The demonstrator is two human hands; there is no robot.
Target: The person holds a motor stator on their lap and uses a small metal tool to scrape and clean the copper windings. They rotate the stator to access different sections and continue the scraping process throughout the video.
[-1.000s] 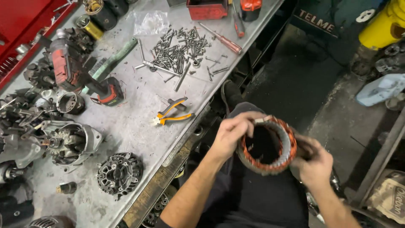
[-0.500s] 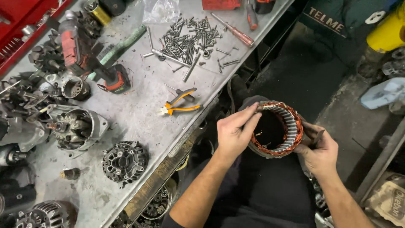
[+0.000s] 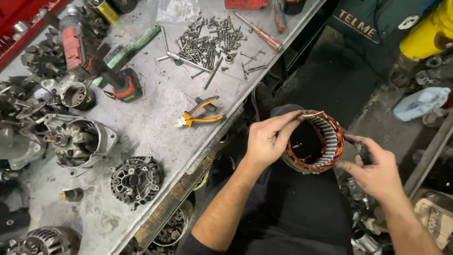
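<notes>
Two hands clasp one stator ring: left hand pinching its rim, right hand steadying; I judge it heavy, rigid, windings delicate.

Clear plastic bag, perhaps cardboard box

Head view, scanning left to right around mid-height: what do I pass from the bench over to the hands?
Open alternator housing → black finned end cover → orange-handled pliers → left hand → copper-wound stator ring → right hand, which grips a small dark tool I cannot identify.
</notes>
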